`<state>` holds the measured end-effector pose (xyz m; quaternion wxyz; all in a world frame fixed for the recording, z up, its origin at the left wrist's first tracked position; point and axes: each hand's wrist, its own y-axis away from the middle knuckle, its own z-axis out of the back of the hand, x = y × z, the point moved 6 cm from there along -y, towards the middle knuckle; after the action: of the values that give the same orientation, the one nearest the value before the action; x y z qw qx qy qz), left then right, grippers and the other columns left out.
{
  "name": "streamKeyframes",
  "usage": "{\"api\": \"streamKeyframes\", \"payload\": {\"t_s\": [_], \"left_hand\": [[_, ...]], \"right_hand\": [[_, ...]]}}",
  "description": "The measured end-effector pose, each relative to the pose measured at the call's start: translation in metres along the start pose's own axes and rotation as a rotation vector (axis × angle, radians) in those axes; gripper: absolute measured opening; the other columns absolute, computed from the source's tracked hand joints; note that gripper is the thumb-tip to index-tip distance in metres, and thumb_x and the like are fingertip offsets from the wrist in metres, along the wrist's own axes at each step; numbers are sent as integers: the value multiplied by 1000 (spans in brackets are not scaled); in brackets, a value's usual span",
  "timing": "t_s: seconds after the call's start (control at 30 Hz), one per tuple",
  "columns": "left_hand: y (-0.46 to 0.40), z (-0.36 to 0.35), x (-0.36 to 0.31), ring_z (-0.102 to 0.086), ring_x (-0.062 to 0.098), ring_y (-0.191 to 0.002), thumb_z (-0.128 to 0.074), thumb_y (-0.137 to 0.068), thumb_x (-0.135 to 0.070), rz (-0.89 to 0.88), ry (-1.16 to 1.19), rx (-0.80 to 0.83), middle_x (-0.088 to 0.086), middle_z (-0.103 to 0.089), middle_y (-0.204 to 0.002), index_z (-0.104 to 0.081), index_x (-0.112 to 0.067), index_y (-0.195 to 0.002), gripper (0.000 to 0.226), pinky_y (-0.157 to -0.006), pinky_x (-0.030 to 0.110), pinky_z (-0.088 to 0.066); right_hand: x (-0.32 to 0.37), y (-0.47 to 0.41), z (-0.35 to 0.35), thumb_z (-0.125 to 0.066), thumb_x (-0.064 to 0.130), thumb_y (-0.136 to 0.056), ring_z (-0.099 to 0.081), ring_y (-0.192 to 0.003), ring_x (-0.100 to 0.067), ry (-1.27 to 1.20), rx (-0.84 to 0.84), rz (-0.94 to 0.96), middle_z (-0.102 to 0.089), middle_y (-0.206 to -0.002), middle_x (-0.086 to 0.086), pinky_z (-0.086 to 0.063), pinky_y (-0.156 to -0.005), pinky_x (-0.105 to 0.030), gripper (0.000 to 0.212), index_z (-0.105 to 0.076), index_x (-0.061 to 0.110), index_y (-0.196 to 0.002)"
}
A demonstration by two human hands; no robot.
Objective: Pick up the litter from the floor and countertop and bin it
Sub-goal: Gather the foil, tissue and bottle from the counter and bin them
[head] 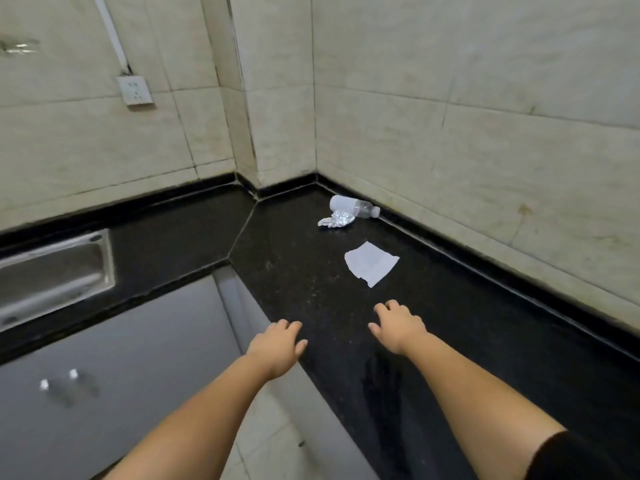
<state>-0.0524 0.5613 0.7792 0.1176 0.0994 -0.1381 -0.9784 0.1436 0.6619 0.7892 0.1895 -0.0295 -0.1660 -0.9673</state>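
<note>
I see tiled walls (450, 81) meeting at a corner, and below them a black countertop (294, 271) that bends round it. A steel sink (52, 275) is set into the counter at the far left. My two forearms reach forward over the counter's front edge. My left hand (275, 348) hangs palm down right at that edge, fingers loosely spread and holding nothing. My right hand (398, 325) is over the counter, also palm down, fingers slack and empty. Just beyond my right hand a flat sheet of white paper (371, 263) lies on the counter. Farther back, near the corner, a clear plastic bottle (353, 206) lies on its side against the wall, with a crumpled ball of foil (337, 220) touching it in front. A white socket (135, 90) sits on the left wall.
</note>
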Motion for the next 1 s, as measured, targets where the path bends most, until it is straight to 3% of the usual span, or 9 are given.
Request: {"api": "streamKeyframes", "payload": {"t_s": [0.23, 0.43, 0.63, 0.8, 0.9, 1.0], "left_hand": [[-123, 53, 43, -43, 30, -130, -32, -101, -43, -112, -80, 43, 11, -43, -142, -30, -18, -146, 52, -104, 46, -44], [-222, 67, 30, -42, 31, -131, -33, -100, -43, -201, -106, 82, 11, -41, -142, -31, -18, -146, 52, -104, 47, -44], [-304, 71, 12, -41, 30, -133, -35, -100, -41, -229, -68, 111, 11, -41, -143, -31, -19, -146, 51, -105, 47, -43], [-371, 67, 2, -39, 29, -134, -36, -99, -41, -263, -105, 145, 9, -37, -146, -26, -21, -148, 53, -104, 46, -43], [-416, 69, -9, -37, 29, -135, -39, -99, -39, -307, -127, 84, 9, -33, -148, -23, -21, -149, 55, -103, 47, -42], [-457, 74, -24, -26, 29, -143, -43, -97, -34, -393, -147, -4, 11, -22, -156, -20, -24, -151, 59, -109, 47, -37]], "right_hand": [[25, -85, 20, -37, 40, -99, -41, -129, -30, -48, 12, -97, -37, -143, -9, -42, -101, -46, 48, -36, 17, -141], [2, -163, 31, -37, 39, -98, -44, -125, -31, -102, 14, -195, -38, -142, -9, -43, -97, -45, 45, -38, 17, -138], [-22, -229, 30, -40, 37, -97, -36, -134, -29, -225, 72, -261, -27, -151, -7, -43, -103, -44, 54, -24, 25, -147], [-31, -266, 16, -50, 47, -91, -28, -139, -27, -243, 92, -284, -11, -158, -2, -42, -104, -45, 69, -15, 36, -149], [-34, -280, 8, -52, 50, -87, -33, -132, -28, -146, 94, -311, -28, -148, -3, -41, -101, -45, 63, -28, 34, -144], [-34, -302, 7, -51, 32, -91, -50, -107, -24, -248, 145, -347, -50, -126, -7, -48, -93, -41, 41, -45, 20, -130]]}}
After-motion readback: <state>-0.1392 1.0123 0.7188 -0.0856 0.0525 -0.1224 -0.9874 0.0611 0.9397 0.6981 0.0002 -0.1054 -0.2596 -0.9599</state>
